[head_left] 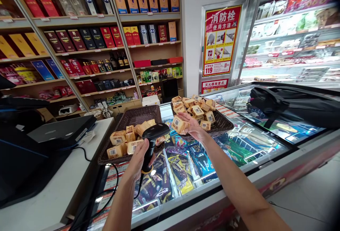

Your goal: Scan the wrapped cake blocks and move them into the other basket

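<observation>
Two-handed above a glass-topped freezer [278, 164] in a shop, grips a black scanner [154, 131] in the left hand [138, 158], closed firmly round the handle, with a cable [139, 186] trailing from its foot. Pinches a wrapped packet [179, 124] in the right hand [193, 127], with fingers laid over the top and right side; cannot tell the thumb's exact position. Shows a barcode label on the near face of the packet, just beside the scanner's head and at the left edge of the right basket [224, 123]. Keeps within reach similar packets [197, 110] heaped in that dark woven basket, and more packets [118, 137] in the left basket [140, 112], behind and left of the scanner. Reveals bright frozen-food bags [180, 174] beneath the glass. Takes in a white counter [66, 181] at left, a black bag [297, 107] on the freezer at right, shelves [82, 20] of boxed goods behind, and a red framed poster [222, 43] on the wall.
</observation>
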A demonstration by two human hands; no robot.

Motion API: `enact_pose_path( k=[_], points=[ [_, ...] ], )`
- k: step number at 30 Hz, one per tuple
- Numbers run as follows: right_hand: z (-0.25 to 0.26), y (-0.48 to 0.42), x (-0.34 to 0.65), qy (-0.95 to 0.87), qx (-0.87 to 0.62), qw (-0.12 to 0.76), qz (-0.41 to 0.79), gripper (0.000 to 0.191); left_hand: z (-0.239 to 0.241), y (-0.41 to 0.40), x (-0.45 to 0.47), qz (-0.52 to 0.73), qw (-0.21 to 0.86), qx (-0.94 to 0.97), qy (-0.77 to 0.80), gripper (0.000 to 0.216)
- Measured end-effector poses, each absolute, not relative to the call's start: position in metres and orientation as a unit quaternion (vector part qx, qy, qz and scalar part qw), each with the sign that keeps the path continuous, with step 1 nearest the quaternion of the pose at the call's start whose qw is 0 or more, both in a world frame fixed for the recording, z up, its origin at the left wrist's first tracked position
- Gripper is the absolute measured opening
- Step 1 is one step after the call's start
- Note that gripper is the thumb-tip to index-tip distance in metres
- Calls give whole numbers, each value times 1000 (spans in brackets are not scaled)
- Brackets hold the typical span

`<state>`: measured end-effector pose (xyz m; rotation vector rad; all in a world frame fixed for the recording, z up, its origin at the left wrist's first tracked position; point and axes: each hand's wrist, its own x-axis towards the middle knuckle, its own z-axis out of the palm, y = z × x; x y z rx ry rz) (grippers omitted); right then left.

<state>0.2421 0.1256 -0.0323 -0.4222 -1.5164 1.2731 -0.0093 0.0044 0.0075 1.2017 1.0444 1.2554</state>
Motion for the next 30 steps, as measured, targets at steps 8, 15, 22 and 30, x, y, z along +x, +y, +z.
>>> enact_pose_path(
  k=[8,15,22,30],
  points=[
    [-31,128,245,-637,-175,553,507,81,6,5,-6,527,518,504,447,63],
    [-50,154,262,-547,-561,587,203,73,12,8,-17,569,521,463,437,67],
    [-59,146,246,-577,-548,604,-46,37,21,7,-30,620,519,418,415,71],
    [-47,106,168,-821,-406,355,186,78,18,10,-33,616,536,415,401,69]
  ],
)
